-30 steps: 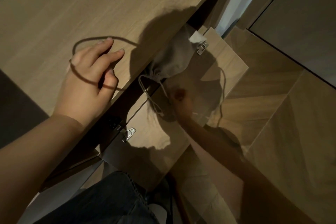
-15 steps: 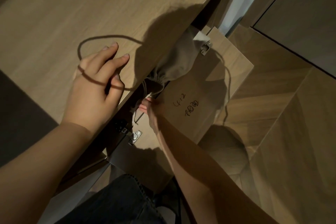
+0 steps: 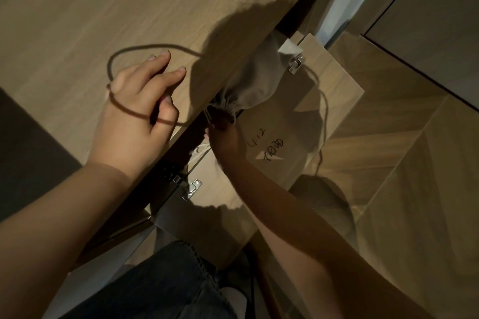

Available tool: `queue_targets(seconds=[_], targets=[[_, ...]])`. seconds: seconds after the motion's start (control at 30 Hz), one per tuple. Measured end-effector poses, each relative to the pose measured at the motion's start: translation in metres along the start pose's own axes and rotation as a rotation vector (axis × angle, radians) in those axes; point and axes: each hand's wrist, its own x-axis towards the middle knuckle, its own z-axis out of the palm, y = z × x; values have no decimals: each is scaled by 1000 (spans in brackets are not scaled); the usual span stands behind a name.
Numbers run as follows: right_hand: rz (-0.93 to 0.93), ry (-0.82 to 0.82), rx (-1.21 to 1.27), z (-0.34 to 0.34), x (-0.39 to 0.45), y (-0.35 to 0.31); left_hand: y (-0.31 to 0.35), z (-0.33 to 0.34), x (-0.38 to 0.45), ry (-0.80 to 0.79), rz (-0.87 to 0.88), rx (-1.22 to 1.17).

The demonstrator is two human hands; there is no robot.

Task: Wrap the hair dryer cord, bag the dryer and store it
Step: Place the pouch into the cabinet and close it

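The right hand (image 3: 224,137) is pinching the gathered neck of the grey bag (image 3: 252,83), feeding it into the cabinet under the counter (image 3: 77,21), past the open door (image 3: 298,122). The dryer itself is hidden, presumably inside the bag. The left hand (image 3: 137,109) is resting on the counter, fingers loosely spread and holding nothing, likely bracing the lean. The bag is lying half under the counter's edge, so storing looks nearly done
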Motion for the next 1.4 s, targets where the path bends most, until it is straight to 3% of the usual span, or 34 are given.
queue_targets(seconds=[0.13,0.23,0.3,0.4,0.5,0.6,0.77,0.93,1.03,1.2,1.4], targets=[[150,-45,155,18,22,-7,1,-1,-1,1,-1,4],[374,-68,574,32,21,-19,1,-1,-1,3,-2,11],[435,-111,708,34,15,-25,1,-2,-1,6,7,14],[316,-112,554,12,2,-16,1,-1,0,9,13,8],[23,121,188,-16,-5,19,1,0,0,12,10,10],[-22,367,258,-33,15,29,2,-1,0,12,3,15],[-45,169,526,-33,68,4,1,-1,0,1,15,14],[-126,115,473,-22,97,-7,0,-2,0,-7,2,17],[-75,88,489,-26,103,-19,0,-1,-1,-7,3,21],[33,-123,479,-41,81,-30,0,-1,0,4,4,9],[36,199,275,-93,39,10,1,-2,0,3,0,1]])
